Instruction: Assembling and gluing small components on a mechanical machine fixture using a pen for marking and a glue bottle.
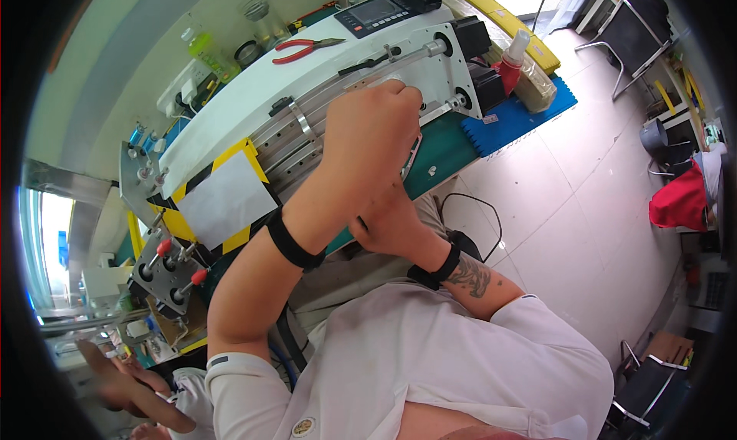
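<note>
A long metal machine with guide rods and end plates point(464, 71) lies across the bench. Over its rods my left hand point(372, 125) is closed in a fist, knuckles up; whatever its fingers hold is hidden. Below it, at the bench's near edge, my right hand point(393, 219) reaches up under the left one, most of its fingers hidden behind the left forearm. A sliver of a pale-edged part shows beside the left hand, too covered to name. Left of my hands, a white sheet point(226, 198) with yellow-black striped borders covers part of the machine.
Red-handled pliers point(303, 51) and a control panel point(376, 18) lie beyond the machine. Black motors point(485, 83) and a red spray bottle point(512, 64) stand right, near a blue mat point(530, 117). A co-worker's arm point(134, 390) shows lower left. A cable point(495, 210) loops over the floor.
</note>
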`<action>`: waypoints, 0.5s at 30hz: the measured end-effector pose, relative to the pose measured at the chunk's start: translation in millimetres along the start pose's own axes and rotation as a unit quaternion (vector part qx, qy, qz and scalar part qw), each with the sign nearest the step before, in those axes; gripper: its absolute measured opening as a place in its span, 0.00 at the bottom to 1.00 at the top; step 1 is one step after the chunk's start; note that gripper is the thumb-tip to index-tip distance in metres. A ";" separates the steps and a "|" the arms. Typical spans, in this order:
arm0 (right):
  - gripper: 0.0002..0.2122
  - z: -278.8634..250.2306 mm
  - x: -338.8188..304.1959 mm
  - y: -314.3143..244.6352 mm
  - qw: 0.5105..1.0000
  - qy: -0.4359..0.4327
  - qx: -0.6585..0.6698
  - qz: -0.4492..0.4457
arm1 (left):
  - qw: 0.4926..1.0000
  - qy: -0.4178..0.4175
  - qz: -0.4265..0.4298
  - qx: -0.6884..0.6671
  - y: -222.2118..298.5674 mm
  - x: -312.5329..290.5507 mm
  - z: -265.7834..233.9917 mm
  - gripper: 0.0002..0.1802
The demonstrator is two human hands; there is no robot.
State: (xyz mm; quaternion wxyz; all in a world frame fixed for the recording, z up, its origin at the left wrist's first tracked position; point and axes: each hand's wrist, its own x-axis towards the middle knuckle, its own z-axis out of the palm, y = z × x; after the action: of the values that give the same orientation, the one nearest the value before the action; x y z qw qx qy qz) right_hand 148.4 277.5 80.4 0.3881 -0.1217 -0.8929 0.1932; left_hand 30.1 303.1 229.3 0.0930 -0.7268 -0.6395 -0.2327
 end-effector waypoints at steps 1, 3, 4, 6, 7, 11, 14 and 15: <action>0.16 0.6 -1.6 1.0 1.000 -0.012 0.012 0.008 | 0.998 0.047 -0.014 -0.034 6.6 -5.2 -1.6 0.02; 0.16 -1.8 1.1 -1.2 1.000 0.002 0.022 -0.001 | 0.993 0.072 -0.063 -0.066 10.4 -25.9 -11.7 0.03; 0.16 -1.3 1.8 0.3 1.000 0.014 0.024 -0.005 | 0.984 0.098 -0.106 -0.106 9.7 -37.2 -13.6 0.04; 0.16 -1.3 0.9 3.5 0.999 -0.001 0.033 -0.001 | 0.980 0.101 -0.133 -0.107 10.7 -70.6 -12.1 0.05; 0.16 -0.7 -0.1 3.2 0.999 -0.019 0.043 0.000 | 0.975 0.106 -0.161 -0.106 10.7 -83.1 -10.6 0.06; 0.16 0.2 3.1 -2.8 0.999 -0.010 0.047 0.010 | 0.969 0.104 -0.197 -0.111 23.2 -88.8 -0.3 0.06; 0.18 6.4 1.6 -0.4 0.993 0.015 0.082 0.081 | 0.979 0.117 -0.158 -0.052 25.8 -79.3 13.1 0.07; 0.18 8.2 6.5 -6.3 0.994 0.011 0.086 0.074 | 0.978 0.122 -0.165 -0.048 26.6 -79.5 15.6 0.07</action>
State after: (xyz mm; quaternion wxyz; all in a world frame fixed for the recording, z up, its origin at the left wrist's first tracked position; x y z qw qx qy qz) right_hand 137.6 272.2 82.3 0.3912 -0.1555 -0.8574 0.2960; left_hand 53.5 235.0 183.6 0.0956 -0.5812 -0.7225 -0.3620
